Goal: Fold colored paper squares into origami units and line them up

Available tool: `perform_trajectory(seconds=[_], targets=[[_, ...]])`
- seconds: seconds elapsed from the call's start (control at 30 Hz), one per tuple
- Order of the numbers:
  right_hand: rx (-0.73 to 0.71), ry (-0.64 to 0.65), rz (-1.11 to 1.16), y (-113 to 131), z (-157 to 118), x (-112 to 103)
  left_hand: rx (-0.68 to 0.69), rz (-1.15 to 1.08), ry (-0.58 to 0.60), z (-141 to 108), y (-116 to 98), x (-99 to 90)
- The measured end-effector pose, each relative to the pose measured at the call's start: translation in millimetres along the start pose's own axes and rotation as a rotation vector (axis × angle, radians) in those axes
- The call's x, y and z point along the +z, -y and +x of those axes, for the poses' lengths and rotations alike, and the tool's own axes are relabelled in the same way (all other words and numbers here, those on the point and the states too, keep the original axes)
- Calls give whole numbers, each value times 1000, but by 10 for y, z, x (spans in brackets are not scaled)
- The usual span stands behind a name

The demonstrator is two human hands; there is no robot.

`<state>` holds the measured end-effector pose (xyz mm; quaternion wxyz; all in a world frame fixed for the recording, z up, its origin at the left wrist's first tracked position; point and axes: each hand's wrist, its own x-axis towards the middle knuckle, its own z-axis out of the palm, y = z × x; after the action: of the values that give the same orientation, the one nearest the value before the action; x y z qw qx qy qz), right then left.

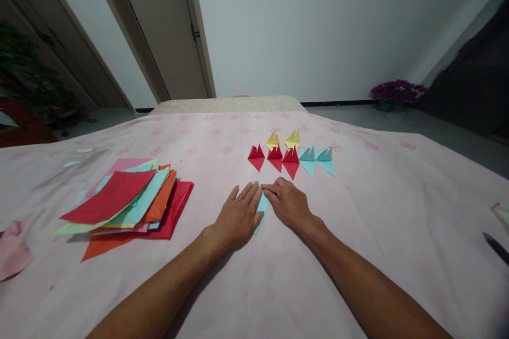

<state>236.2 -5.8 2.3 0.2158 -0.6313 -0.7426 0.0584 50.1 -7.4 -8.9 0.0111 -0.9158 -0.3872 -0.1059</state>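
Observation:
A folded piece of light blue paper lies on the cloth-covered table between my hands. My left hand rests flat on its left side, fingers stretched forward, covering much of it. With fingers bent and the index finger pointing left, my right hand presses at the paper's upper right edge; whether it pinches the paper is hidden. Just beyond stand folded paper birds: red ones, light blue ones and yellow ones.
A loose stack of coloured paper sheets lies to the left, red on top. Pink cloth sits at the far left edge. A dark, thin object is at the far right. The table's far edge faces a white wall.

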Motion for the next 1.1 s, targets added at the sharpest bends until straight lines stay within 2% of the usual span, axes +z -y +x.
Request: perform_trajectory(seconds=[0.13,0.23,0.43,0.6,0.73,0.8,0.9,0.97,1.03,1.1], targets=[[75,-51,92,-50,25,31,6,-14,38,76,77,6],[113,-36,129,-48,23,11,-19,4,34,100,81,37],[169,58,95,52,10,-94,-201,34,-52,40,-5,116],[237,128,66,225,29,-163,-350,14,-63,-3,-74,126],[278,123,100,290,9,-150,-389,-25,-47,-22,-81,109],[273,96,153,284,-16,-131,-385,-121,-80,-41,-55,99],[214,51,275,287,-43,-129,-410,-520,-284,-88,9,71],[137,14,361,335,-51,-163,-442,-807,-430,-131,51,38],[46,-21,430,429,-60,-223,-474,-1005,-514,-182,82,-6],[-34,-53,471,554,-80,-285,-496,-1079,-552,-237,100,-56]])
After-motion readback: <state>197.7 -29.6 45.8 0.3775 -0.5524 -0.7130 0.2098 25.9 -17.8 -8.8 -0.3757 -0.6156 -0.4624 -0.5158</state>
